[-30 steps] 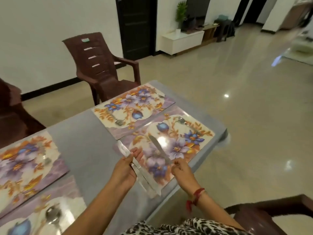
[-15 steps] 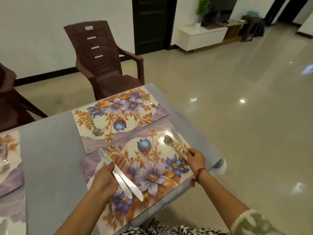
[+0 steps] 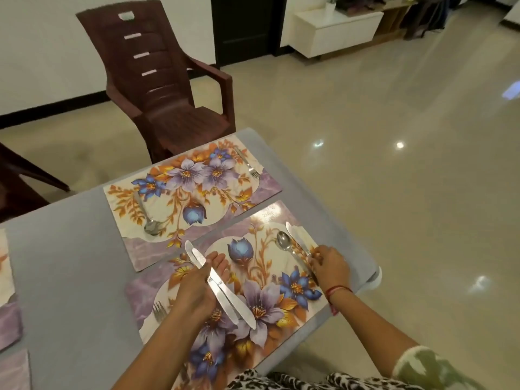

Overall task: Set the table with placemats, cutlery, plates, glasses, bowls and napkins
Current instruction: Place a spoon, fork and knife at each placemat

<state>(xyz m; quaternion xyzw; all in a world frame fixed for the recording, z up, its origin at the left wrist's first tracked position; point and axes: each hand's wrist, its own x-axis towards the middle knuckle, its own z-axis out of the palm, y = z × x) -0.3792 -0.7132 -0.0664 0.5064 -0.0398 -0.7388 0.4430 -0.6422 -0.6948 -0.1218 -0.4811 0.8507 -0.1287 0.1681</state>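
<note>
The near floral placemat (image 3: 261,302) lies on the grey table (image 3: 73,277). My left hand (image 3: 197,291) holds two table knives (image 3: 222,294) over the mat's left half, blades pointing both ways. A fork (image 3: 159,311) lies at the mat's left end, partly under my wrist. At the right end a spoon (image 3: 283,242) and a knife (image 3: 295,237) lie side by side. My right hand (image 3: 330,267) pinches the handle end of that knife with curled fingertips. The far placemat (image 3: 194,192) carries a spoon (image 3: 152,227) and a fork (image 3: 249,164).
A brown plastic chair (image 3: 168,88) stands behind the far placemat, and part of another chair (image 3: 19,181) shows at the left. More placemats (image 3: 8,319) peek in at the left edge. The table's right edge drops to a glossy floor (image 3: 394,192).
The knife that lay in the middle of the near mat now lies at its right end beside the spoon, moved there by my right hand. My left hand kept its knives.
</note>
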